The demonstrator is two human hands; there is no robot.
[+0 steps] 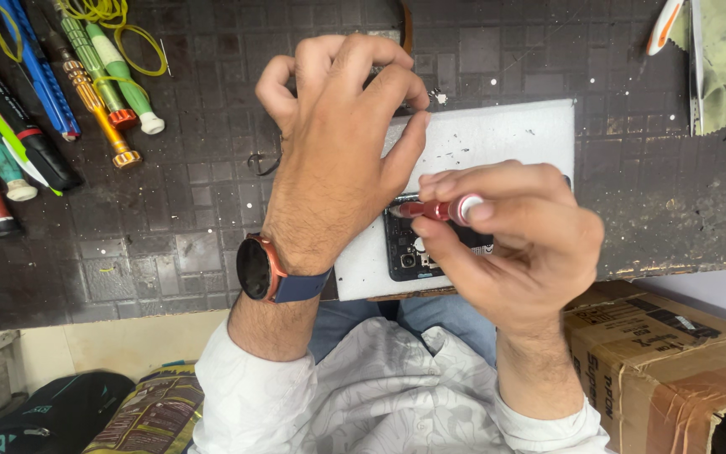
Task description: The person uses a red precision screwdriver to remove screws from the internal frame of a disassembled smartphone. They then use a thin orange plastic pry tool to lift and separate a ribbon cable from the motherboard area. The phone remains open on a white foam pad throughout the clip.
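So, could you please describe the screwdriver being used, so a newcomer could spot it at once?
Find the white foam pad mid-bench, with an opened phone on it. Over the phone, the right hand pinches a small red screwdriver. Unlike the spare screwdrivers lying far left, it is red with a white cap.

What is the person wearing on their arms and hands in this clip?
Both hands are bare, no gloves or rings visible. The left hand has a smartwatch at the wrist, with a round dark face, copper-coloured case and dark blue strap. Both forearms emerge from white, faintly patterned shirt sleeves, pushed back from the right hand too.
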